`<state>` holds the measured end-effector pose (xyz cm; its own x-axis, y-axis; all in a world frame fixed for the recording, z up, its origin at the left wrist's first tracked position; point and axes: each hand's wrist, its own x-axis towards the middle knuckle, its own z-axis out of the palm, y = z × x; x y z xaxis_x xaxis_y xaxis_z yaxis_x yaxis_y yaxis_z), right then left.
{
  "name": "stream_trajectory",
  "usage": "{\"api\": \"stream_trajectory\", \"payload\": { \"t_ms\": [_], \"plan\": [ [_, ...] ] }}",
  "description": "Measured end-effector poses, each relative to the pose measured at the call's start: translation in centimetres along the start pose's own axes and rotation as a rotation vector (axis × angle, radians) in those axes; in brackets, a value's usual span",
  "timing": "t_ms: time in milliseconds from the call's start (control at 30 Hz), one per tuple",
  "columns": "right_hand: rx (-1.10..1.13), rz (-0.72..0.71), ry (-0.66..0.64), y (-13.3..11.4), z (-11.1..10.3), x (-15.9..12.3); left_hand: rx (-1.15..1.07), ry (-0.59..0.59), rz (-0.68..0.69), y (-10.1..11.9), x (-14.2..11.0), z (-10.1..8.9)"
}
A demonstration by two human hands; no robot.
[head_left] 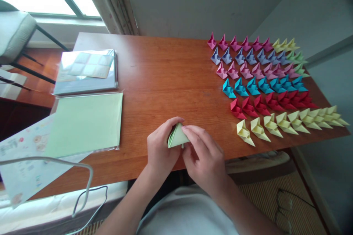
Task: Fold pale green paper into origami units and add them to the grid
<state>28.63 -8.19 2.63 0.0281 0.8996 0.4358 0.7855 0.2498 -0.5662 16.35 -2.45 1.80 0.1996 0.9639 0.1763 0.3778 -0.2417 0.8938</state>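
A pale green folded paper [178, 136] is held between my two hands above the table's front edge. It shows several layers on its left side and a flat, pointed face on the right. My left hand [163, 143] grips it from the left, with the thumb near its top. My right hand [203, 150] pinches its right edge between fingers and thumb. Parts of the paper and some fingertips are hidden. To the right, the nearest folded pieces are pale yellow paper boats [259, 130] in a slanting row.
Behind the yellow row stand red [249, 107], turquoise [253, 86], pink [245, 70], purple [239, 57] and magenta [235, 44] paper boats. At left lie a light green paper stack [88, 123], a wrapped pack [82, 84], a printed sheet [30, 158] and a white cable [89, 176].
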Motion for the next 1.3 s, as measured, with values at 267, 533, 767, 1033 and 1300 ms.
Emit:
{"api": "stream_trajectory", "payload": {
  "t_ms": [267, 533, 767, 1033, 1300],
  "plan": [
    [-0.044, -0.012, 0.018, 0.5, -0.2, 0.2, 0.118, -0.056, 0.091, -0.5, -0.1, 0.3],
    [0.023, 0.083, 0.052, 2.0, -1.3, 1.2, 0.192, -0.154, 0.227, -0.6, -0.2, 0.6],
    [0.037, 0.152, 0.090, 2.6, -1.8, 1.5, 0.424, 0.054, 0.272, -0.6, -0.6, 1.4],
    [0.146, 0.254, 0.080, 2.4, -1.7, 1.4, 0.440, 0.239, 0.226, -0.5, -0.8, 1.8],
    [0.147, 0.203, 0.055, 2.3, -1.5, 1.3, 0.178, 0.005, 0.260, -0.4, -0.1, 1.0]
  ]
}}
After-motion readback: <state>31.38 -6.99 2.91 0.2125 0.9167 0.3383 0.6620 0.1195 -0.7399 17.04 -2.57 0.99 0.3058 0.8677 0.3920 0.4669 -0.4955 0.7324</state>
